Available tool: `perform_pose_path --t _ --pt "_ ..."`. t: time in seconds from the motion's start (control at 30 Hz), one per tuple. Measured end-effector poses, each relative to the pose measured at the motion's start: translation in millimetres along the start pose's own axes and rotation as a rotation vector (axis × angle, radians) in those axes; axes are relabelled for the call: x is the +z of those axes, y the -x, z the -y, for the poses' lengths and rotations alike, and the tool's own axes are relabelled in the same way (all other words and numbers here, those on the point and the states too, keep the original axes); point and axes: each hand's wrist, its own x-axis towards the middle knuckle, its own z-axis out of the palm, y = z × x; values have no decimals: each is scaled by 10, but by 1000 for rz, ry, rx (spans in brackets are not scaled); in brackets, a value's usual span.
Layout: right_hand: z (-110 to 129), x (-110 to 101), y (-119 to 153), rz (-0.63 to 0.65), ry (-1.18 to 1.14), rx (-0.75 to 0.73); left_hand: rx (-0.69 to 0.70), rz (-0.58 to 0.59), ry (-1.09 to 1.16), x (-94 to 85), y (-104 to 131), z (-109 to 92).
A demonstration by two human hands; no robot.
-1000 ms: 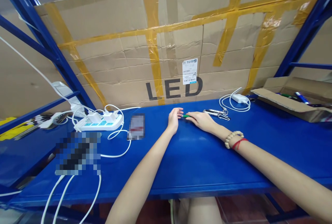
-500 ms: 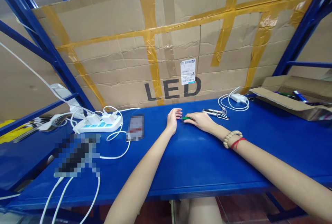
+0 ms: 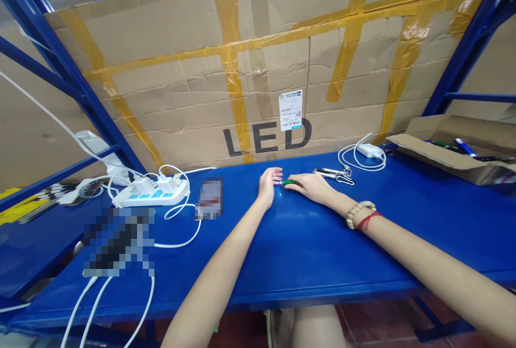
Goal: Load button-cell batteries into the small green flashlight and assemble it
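A slim green pen-shaped object with a pale tip [image 3: 288, 182] lies level above the blue tabletop [image 3: 306, 251]. My right hand [image 3: 311, 187] is closed around its right end, palm down, so that end is hidden. On the left side of the tip is my left hand [image 3: 267, 185], its fingers curved and slightly apart. The tip reaches the left fingers, though whether they touch it I cannot tell. Just behind my right hand rest several silver pen-like pieces [image 3: 327, 171] with a metal clip [image 3: 345, 179].
A white power strip [image 3: 155, 196] with plugs, a phone-like blurred device [image 3: 209, 199] and a second blurred device [image 3: 116, 243] trail cables at left. A white adapter [image 3: 370, 150] with coiled cable and an open cardboard box [image 3: 459, 160] stand at right. Large cardboard [image 3: 181, 95] backs the table.
The pale tip of the green pen-shaped object shows a little more plainly by my left fingers. Both hands stay almost in place; the view has shifted slightly.
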Motion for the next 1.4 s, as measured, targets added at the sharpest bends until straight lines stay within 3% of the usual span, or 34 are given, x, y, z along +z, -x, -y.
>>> perform_pose_path --t 0.83,1.17,1.4 --pt "40 -43 2 23 -29 19 62 14 -138 1 7 3" --pt "39 -25 2 -6 -16 -54 183 10 -464 1 26 41" --pt "12 -29 -19 -39 28 -59 273 77 -743 -4 77 -3"
